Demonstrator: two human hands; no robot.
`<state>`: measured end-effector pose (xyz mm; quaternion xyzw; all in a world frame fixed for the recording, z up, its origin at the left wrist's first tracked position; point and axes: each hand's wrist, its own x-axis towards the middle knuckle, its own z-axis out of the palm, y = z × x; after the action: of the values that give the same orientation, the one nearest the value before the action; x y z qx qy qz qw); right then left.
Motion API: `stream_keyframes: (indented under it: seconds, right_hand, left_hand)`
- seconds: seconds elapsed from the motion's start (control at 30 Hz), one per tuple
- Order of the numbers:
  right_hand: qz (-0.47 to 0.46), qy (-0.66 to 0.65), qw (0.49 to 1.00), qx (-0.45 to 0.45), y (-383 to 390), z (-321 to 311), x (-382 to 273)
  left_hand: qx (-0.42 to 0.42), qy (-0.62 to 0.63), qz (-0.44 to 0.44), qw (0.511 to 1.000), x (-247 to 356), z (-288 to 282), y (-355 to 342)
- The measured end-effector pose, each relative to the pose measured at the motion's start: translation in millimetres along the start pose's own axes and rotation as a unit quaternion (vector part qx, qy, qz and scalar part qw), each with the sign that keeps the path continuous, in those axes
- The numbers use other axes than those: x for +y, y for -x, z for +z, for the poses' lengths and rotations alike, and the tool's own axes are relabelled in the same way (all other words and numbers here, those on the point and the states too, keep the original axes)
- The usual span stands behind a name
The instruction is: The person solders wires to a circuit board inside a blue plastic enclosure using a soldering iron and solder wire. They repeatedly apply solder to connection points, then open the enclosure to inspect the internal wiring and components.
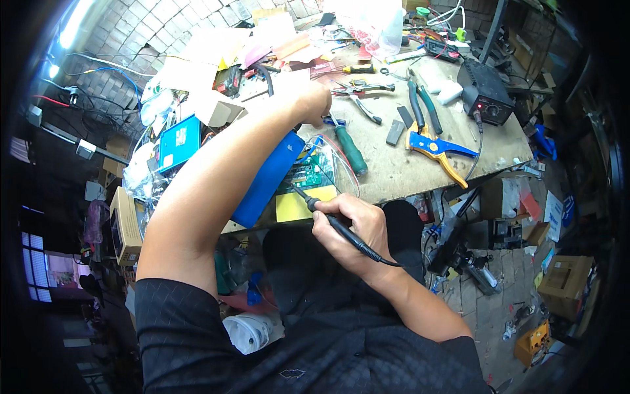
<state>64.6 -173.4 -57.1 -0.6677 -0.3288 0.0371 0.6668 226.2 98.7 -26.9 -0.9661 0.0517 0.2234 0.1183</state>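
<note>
Worn surface (394, 175): at its near edge, a soldering iron (347, 235), presumably light, stiff and best held by its handle, is pinched in the right grip (363, 226) near a green circuit board (308, 172); whether the left grip (317, 107) is closed cannot be told

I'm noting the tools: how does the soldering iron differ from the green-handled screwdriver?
The soldering iron has a black handle; the screwdriver a green one. The iron trails a cord; the screwdriver shows none. The iron is in the right hand; the screwdriver lies on the bench. Both have long handles.
</note>
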Motion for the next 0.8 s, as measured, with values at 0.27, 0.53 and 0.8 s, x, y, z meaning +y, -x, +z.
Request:
stream_keyframes:
  seconds: [0.27,0.53,0.8]
  right_hand:
    - [0.008,-0.001,1.0,-0.011,0.9,0.0,-2.5]
    - [0.013,0.011,1.0,-0.014,0.1,-1.3,-4.6]
    - [0.001,0.009,1.0,-0.017,-1.8,-0.3,-2.7]
  left_hand:
    - [0.072,-0.009,0.039,0.997,2.8,10.8,-17.0]
    - [0.009,-0.004,0.01,1.0,21.4,-25.8,-2.0]
    - [0.006,-0.092,0.03,0.995,29.0,-22.0,-6.4]
